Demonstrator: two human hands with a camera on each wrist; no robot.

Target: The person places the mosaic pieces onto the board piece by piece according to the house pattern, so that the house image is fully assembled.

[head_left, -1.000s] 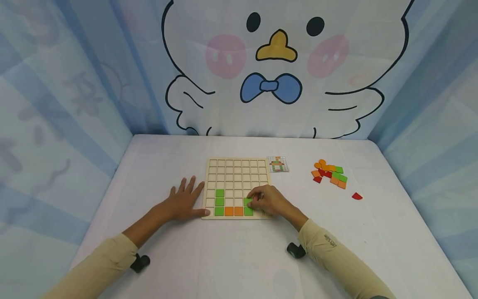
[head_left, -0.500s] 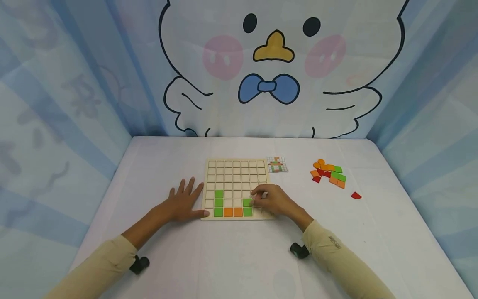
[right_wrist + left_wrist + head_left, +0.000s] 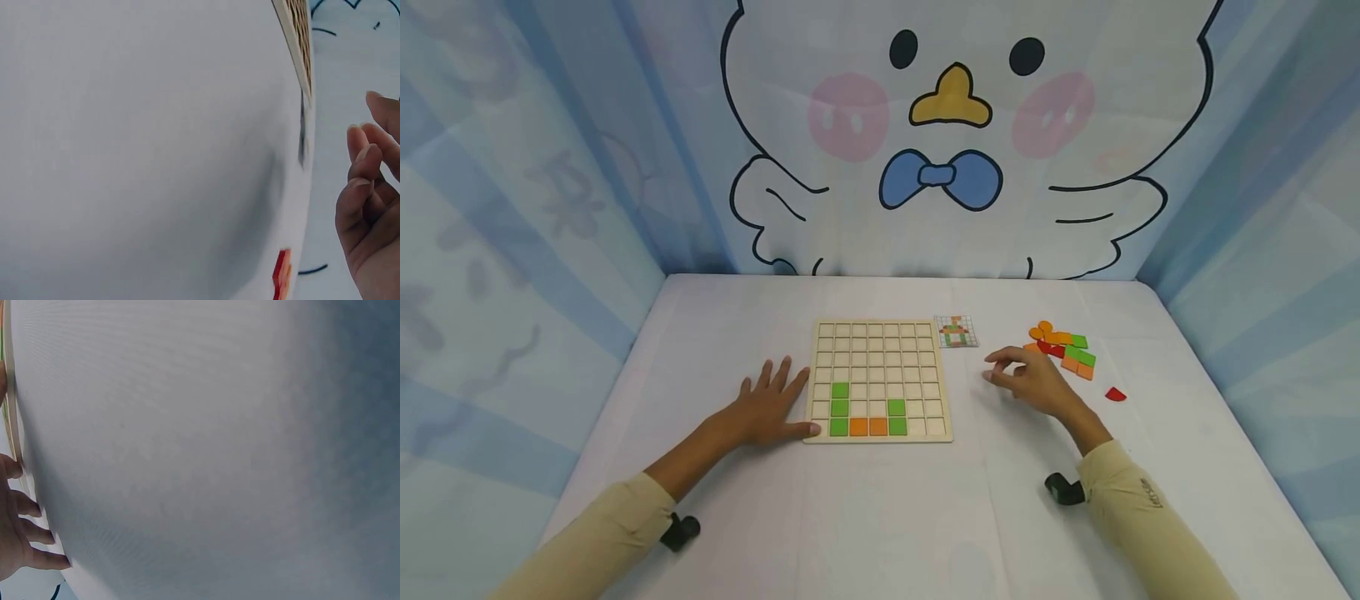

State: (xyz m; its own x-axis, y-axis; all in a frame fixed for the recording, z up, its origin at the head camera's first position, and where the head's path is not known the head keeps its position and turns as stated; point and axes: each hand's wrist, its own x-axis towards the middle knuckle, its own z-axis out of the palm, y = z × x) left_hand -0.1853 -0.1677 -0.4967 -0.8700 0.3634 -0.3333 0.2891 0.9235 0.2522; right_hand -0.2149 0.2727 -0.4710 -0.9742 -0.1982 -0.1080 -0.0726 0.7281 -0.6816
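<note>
A wooden grid board (image 3: pixel 877 343) lies on the white table. My left hand (image 3: pixel 769 408) rests at its left edge with fingers spread, the thumb touching the lower left corner. In the board's lower rows sit a column of three green square tiles (image 3: pixel 839 408), two orange square tiles (image 3: pixel 868 427) and two stacked-in-line green tiles (image 3: pixel 897 407). My right hand (image 3: pixel 1033 383) hovers between the board and a pile of loose tiles (image 3: pixel 1060 338), partly covering the pile. In the right wrist view its fingers (image 3: pixel 355 206) are loosely curled and no piece shows between them.
A small pattern card (image 3: pixel 956 331) lies beside the board's upper right corner. One red curved-edge piece (image 3: pixel 1116 394) lies apart from the orange, green and red pile. A printed cartoon curtain (image 3: pixel 940 233) stands behind the table.
My right hand has left the green tile in the right column and moved right toward the loose pile. That tile stays in the board. The left hand stays in place.
</note>
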